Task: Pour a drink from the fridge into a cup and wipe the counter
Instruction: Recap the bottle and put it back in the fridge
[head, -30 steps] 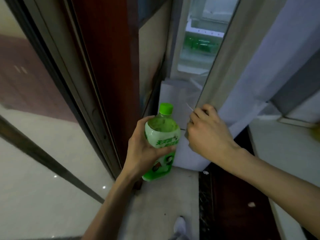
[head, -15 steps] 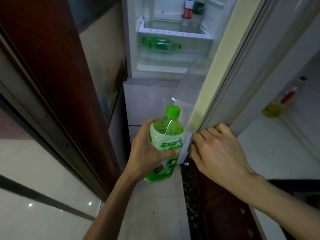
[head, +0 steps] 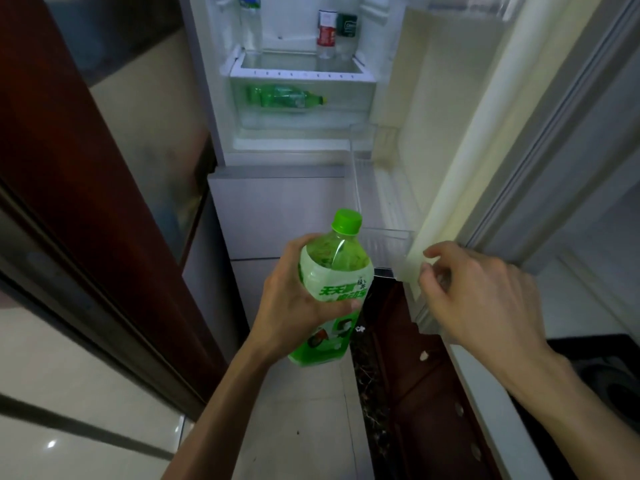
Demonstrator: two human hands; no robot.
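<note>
My left hand [head: 287, 306] is wrapped around a green drink bottle [head: 332, 271] with a green cap and a green-and-white label, holding it upright at waist height in front of the fridge [head: 301, 140]. The fridge stands open, lit inside. Its door [head: 450, 150] swings out to the right. My right hand [head: 485, 296] hovers at the door's lower edge with its fingers loosely curled and apart; the fingertips are at the edge without clasping it. A pale counter [head: 588, 306] lies at the right. No cup is in view.
Inside the fridge, another green bottle [head: 284, 97] lies in a clear drawer, and a red-labelled bottle [head: 326, 32] and a dark can [head: 347, 25] stand above it. A dark wooden door frame [head: 86, 202] is at the left, red-brown cabinets [head: 415, 375] and a black stove [head: 616, 375] at the right.
The fridge door has swung wider open and more of the interior shows. My right hand has loosened from gripping the door edge. The bottle stays in my left hand.
</note>
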